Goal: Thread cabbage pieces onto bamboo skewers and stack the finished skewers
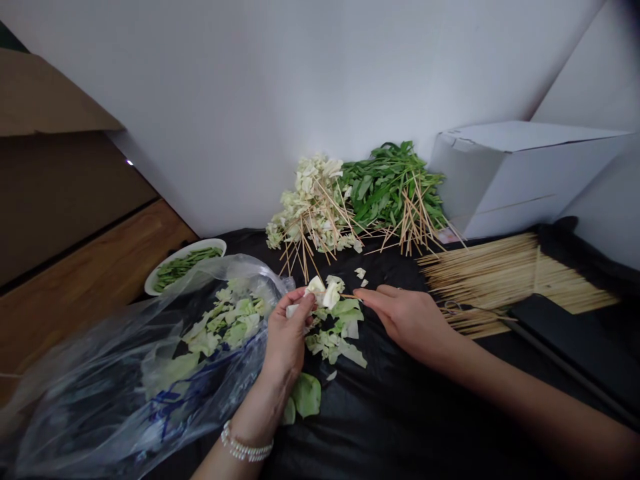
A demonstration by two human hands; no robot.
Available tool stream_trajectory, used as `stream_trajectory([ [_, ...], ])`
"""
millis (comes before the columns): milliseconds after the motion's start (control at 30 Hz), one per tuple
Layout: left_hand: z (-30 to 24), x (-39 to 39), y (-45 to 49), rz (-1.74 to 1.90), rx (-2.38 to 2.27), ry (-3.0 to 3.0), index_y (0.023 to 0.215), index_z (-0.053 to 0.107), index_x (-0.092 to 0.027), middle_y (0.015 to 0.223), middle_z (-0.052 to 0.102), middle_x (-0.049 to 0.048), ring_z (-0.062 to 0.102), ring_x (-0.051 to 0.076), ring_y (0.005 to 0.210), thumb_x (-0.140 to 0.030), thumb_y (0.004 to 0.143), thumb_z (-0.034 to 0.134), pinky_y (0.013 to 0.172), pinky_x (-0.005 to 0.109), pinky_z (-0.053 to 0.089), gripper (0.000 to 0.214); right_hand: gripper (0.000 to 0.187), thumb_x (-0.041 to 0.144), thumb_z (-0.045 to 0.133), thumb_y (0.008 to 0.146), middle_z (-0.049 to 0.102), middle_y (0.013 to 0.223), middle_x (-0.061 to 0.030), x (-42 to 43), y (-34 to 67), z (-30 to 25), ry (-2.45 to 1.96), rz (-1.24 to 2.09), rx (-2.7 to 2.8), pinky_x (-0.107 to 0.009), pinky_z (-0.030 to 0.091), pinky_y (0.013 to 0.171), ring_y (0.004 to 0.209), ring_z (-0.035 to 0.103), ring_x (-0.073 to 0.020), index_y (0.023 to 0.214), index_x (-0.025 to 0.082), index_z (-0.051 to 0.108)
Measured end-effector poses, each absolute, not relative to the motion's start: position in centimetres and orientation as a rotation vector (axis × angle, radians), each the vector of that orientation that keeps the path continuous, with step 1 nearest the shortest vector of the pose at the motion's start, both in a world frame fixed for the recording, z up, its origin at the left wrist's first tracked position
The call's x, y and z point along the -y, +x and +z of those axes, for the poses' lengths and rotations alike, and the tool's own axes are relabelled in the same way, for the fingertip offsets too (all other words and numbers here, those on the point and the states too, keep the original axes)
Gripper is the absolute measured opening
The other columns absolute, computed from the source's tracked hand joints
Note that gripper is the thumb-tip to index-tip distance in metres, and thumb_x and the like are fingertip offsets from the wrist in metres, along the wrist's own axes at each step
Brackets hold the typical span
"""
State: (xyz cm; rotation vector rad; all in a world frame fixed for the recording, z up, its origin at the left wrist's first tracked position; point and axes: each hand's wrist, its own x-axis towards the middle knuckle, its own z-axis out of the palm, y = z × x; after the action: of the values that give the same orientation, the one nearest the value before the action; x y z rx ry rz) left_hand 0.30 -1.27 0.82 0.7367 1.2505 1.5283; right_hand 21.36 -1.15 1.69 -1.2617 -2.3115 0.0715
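plastic bag of cabbage, bowl of greens — left grip clasps folded leaves, right grip pinches skewer

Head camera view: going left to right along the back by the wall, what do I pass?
White bowl of green stalks → pile of cabbage skewers → pile of leafy green skewers → white cardboard box.

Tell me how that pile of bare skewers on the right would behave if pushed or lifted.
The skewers look thin, straight and round, so pushed sideways they would probably roll and scatter over the black cover. They seem light and stiff, though each likely snaps easily.
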Motion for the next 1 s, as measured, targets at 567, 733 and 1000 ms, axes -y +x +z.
stream_trajectory([
  [567, 0.8, 1.3, 0.2, 1.568, -1.164, 0.696, 0.08, 0.07, -0.015, 0.074, 0.065, -0.0022, 0.054, 0.006, 0.06, -0.043, 0.065, 0.083, 0.047, 0.015, 0.037, 0.035, 0.034, 0.019, 0.044, 0.093, 0.069, 0.085, -0.0015, 1.1, 21.3, 1.3, -1.348, -0.054, 2.358, -0.027, 0.025, 0.052, 0.063, 0.057, -0.0119, 0.118, 0.027, 0.065],
  [733, 1.0, 1.1, 0.0, 1.515, -1.109, 0.562, 0.078, 0.069, -0.014, 0.072, 0.065, -0.0028, 0.053, 0.004, 0.056, -0.03, 0.057, 0.088, 0.045, 0.013, 0.037, 0.032, 0.034, 0.02, 0.042, 0.095, 0.068, 0.085, -0.0015, 1.1, 21.2, 1.2, -1.328, -0.024, 2.371, -0.027, 0.025, 0.053, 0.065, 0.058, -0.0124, 0.12, 0.027, 0.064],
  [1000, 1.8, 1.1, -0.1, 1.401, -0.938, 0.35, 0.081, 0.07, -0.012, 0.07, 0.064, -0.0019, 0.055, 0.004, 0.056, -0.01, 0.062, 0.084, 0.044, 0.01, 0.042, 0.025, 0.035, 0.018, 0.042, 0.095, 0.069, 0.087, -0.002, 1.2, 21.1, 1.2, -1.307, -0.004, 2.367, -0.027, 0.027, 0.054, 0.067, 0.059, -0.0128, 0.121, 0.026, 0.064],
])
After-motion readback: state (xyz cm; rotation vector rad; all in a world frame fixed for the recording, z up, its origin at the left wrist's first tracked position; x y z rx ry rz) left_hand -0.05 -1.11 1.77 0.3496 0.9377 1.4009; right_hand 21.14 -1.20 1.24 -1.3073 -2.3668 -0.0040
